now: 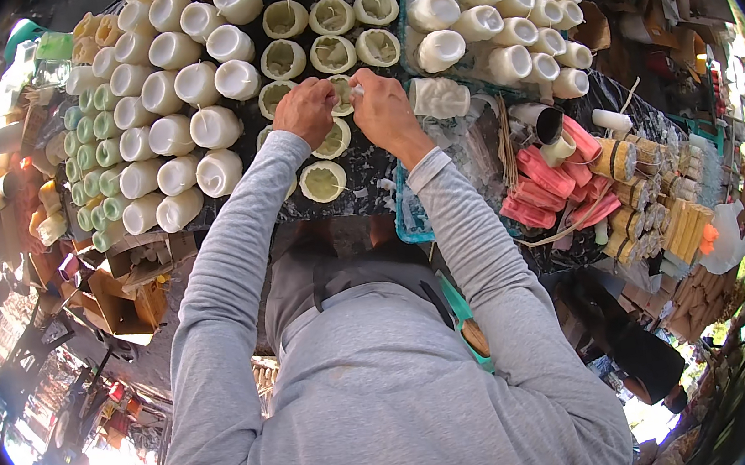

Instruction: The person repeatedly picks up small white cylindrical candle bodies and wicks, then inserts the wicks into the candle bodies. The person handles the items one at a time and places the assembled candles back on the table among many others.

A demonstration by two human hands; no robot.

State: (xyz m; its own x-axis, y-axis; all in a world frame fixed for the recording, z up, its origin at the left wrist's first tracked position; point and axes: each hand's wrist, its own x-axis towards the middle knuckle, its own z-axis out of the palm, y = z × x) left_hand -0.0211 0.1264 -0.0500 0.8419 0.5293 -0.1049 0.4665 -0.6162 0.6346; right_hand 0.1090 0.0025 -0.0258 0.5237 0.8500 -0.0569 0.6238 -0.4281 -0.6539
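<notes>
My left hand (pixel 306 113) and my right hand (pixel 388 113) meet over the rows of hollow cream wax cups. Both hands are closed, with fingertips pinched just above a cup (pixel 342 98) that shows between them. A small whitish bit shows at the right fingertips; what either hand pinches is too small to make out. Nearer me stand two more wax cups, one with a wick (pixel 324 182) leaning over its rim. Beyond my hands are further hollow cups (pixel 335 54), several with wicks. Just right of my right hand a cream candle (pixel 440 97) lies on its side.
Rows of solid white candles (pixel 197 84) fill the table's left, with small green candles (pixel 86 156) beyond them. A blue crate (pixel 407 10) of cream candles stands at far right. Pink wax pieces (pixel 545 172) and banded yellow bundles (pixel 616 160) lie at right.
</notes>
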